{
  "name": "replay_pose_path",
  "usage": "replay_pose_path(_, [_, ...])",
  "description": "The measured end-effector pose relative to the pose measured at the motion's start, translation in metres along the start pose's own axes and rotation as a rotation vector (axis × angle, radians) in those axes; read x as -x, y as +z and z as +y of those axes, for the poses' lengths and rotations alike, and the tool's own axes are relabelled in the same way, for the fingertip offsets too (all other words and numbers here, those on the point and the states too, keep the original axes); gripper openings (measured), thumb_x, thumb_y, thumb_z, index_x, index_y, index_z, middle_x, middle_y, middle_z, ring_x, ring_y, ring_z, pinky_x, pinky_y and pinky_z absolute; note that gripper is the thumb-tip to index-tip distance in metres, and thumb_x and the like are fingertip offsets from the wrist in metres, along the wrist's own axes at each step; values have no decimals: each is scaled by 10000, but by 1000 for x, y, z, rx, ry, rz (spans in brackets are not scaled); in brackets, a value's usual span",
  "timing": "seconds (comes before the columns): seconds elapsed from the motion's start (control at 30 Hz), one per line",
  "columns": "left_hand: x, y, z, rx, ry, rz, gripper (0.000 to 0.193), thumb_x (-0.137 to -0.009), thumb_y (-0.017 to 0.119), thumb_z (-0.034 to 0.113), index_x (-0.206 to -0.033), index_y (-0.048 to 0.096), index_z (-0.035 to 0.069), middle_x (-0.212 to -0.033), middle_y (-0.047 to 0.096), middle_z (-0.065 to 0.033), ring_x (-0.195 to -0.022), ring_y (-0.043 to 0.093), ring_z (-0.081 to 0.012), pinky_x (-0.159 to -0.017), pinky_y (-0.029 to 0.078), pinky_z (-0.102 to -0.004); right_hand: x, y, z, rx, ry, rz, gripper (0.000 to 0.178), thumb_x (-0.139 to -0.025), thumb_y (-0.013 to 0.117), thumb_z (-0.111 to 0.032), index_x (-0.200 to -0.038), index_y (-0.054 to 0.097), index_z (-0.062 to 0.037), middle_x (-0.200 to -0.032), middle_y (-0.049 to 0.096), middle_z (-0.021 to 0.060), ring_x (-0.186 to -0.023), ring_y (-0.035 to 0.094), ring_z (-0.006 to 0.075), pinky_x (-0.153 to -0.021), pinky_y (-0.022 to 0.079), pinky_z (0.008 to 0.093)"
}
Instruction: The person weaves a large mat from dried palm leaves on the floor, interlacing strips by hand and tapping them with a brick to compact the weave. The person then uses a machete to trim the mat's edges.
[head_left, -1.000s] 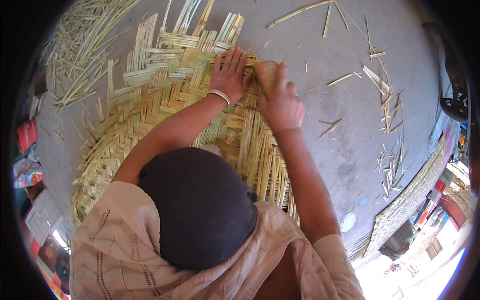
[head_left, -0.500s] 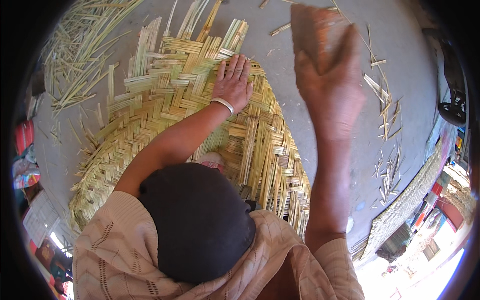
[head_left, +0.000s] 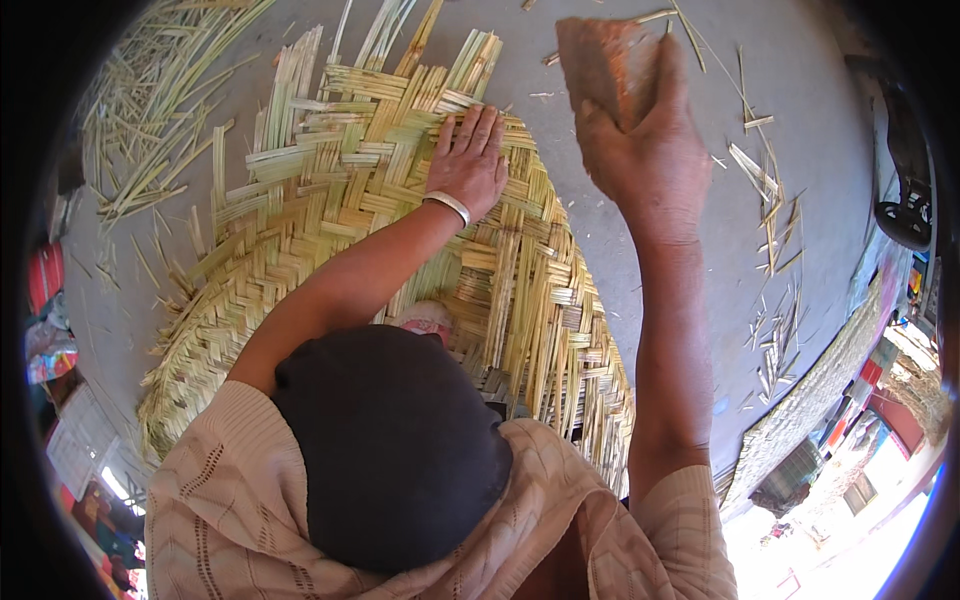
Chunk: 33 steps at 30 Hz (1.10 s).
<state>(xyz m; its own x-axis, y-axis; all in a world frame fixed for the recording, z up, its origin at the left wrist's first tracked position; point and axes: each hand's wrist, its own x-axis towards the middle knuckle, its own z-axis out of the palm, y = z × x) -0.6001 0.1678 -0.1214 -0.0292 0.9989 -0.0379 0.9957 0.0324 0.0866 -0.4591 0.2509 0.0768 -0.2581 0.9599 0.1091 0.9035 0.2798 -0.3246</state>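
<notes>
A half-woven reed mat (head_left: pixel 350 190) of pale green and yellow strips spreads before me, its loose strip ends sticking out at the far side. My left hand (head_left: pixel 468 165) lies flat on it near the far right edge, fingers stretched out, with a pale bangle (head_left: pixel 448 207) at the wrist. Off to the right, my right hand (head_left: pixel 650 165) grips a broken piece of brick (head_left: pixel 610 65), brown with an orange-red face. The brick appears raised above the grey floor, beside the mat. Part of a pink and white item (head_left: pixel 428 318) shows on the mat by my left forearm.
A heap of loose reed strips (head_left: pixel 150 110) lies at the far left. More scraps (head_left: pixel 770 210) are scattered over the grey floor (head_left: pixel 600 260) on the right. Beyond them, a long pale mat (head_left: pixel 810 410) and a dark wheeled object (head_left: pixel 905 225) sit at the right edge.
My right hand has shifted a little to the left with the brick, and its blur has lessened. My left hand keeps its place on the mat.
</notes>
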Motion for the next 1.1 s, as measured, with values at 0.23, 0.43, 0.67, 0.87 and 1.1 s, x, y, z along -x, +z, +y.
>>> replay_pose_path(0.23, [-1,-1,-1,32,9,-3,593,-1003,366,350,-1506,365,36,-1614,276,-103,-1517,168,-256,-1228,65,-487,16,65,-9,255,28,-353,876,-804,696,-298,-1531,227,-164,-1126,645,186,-915,704,369,-728,580,484])
replay_pose_path(0.43, [-2,4,-1,25,6,25,606,-1008,352,349,-1523,327,32,-1620,264,-101,-1516,167,-261,-1227,79,-486,17,33,29,71,166,-350,928,-799,709,-408,-1559,225,-186,-1225,636,238,-1056,661,400,-924,521,466])
replay_pose_path(0.67, [-1,8,-2,-22,24,72,595,-991,392,342,-1511,358,53,-1611,281,-75,-1510,187,-249,-1227,100,-476,68,-87,67,-98,-78,75,934,-791,775,-358,-1542,266,-138,-1155,679,237,-981,710,361,-793,588,425])
replay_pose_path(0.87, [-2,2,3,-43,1,40,609,-980,437,336,-1512,356,51,-1605,292,-82,-1502,206,-250,-1225,113,-465,142,15,61,208,-21,-352,845,-823,693,-274,-1538,264,-138,-1034,647,139,-638,675,286,-503,558,385])
replay_pose_path(1.1, [-2,1,3,-54,-24,5,618,-994,413,355,-1527,330,55,-1625,265,-82,-1514,184,-243,-1231,74,-469,125,3,73,55,214,-484,970,-804,731,-361,-1572,166,-180,-1212,622,179,-963,686,374,-842,564,472])
